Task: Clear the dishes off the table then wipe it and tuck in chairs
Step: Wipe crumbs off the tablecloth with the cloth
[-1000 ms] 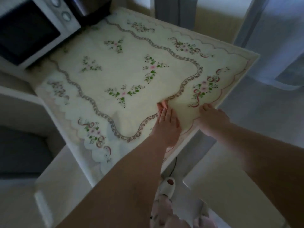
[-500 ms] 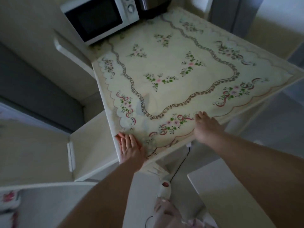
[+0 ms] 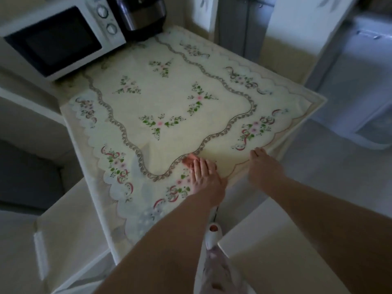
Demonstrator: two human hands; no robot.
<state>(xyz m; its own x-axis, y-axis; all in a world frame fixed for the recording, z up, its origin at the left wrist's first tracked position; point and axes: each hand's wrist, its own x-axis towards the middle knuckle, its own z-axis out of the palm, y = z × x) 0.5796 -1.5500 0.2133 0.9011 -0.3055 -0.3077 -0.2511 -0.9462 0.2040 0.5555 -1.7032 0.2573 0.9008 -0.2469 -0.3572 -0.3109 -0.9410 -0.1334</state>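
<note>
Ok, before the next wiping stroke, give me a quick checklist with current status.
1. Dishes off the tablecloth: ok, none in view.
2. Left hand on what looks like a pink cloth: ok, straight fingers press it flat near the front edge.
3. Right hand steadying: ok, rests on the table's front edge, holding nothing.
4. Stroke path: ok, microwave and dark appliance stand only at the far corner.
5. Chairs tucked in: cannot tell; a pale seat shows beside the table.
</note>
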